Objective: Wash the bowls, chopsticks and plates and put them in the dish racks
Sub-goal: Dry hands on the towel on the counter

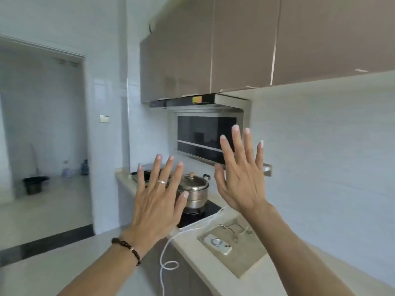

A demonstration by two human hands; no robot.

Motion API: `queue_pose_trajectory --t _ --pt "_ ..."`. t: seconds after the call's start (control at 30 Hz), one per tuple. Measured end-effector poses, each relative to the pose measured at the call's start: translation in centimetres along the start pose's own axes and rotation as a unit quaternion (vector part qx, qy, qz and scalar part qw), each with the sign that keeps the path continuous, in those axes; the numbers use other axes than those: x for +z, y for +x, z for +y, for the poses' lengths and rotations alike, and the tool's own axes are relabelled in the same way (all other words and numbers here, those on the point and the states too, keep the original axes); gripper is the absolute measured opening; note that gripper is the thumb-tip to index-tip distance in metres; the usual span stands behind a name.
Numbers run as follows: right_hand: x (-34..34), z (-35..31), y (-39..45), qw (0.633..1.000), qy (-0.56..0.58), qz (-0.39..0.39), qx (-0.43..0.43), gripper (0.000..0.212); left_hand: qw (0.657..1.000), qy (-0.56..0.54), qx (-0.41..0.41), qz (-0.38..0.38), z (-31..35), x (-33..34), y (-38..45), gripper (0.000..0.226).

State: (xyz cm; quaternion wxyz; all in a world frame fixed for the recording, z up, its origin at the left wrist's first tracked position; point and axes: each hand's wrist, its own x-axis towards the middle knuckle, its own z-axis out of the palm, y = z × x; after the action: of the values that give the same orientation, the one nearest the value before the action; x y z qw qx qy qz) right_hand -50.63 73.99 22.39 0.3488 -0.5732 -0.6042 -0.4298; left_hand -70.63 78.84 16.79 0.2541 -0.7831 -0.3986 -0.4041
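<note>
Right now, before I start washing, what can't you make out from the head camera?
- Sink, bowls, chopsticks, plates, dish racks: none in the head view; it faces the stove end.
- Steel pot: its left side is hidden behind the left hand.
- Cooktop: mostly covered by the pot and both hands; right hand is raised, fingers spread, holding nothing.
- White cable: runs off the bottom edge.
- Objects past the doorway: too blurred to identify.
</note>
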Motion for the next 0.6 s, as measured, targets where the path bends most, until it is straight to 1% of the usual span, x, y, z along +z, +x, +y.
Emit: queue_pose_trajectory --t 0.13,0.27,0.43,0.6 --pt "10.3 -11.3 6.0 0.994 0.093 0.022 -0.045 0.062 0.990 0.130 -0.055 -0.001 -13.6 -0.3 -1.2 0.063" --pt "18.5 -23.2 11.9 0.973 0.204 0.041 -0.102 0.062 0.959 0.257 -0.121 -0.005 -25.6 -2.7 -1.6 0.064" --pt "24.5 -37.2 18.1 0.920 0.362 0.050 -0.141 0.062 0.910 0.373 -0.181 -0.017 -37.7 -6.3 -2.8 0.064" --pt "29.5 -50.0 22.4 0.890 0.416 0.048 -0.179 0.061 0.859 0.460 -0.224 -0.027 -48.0 -8.5 -4.9 0.063"
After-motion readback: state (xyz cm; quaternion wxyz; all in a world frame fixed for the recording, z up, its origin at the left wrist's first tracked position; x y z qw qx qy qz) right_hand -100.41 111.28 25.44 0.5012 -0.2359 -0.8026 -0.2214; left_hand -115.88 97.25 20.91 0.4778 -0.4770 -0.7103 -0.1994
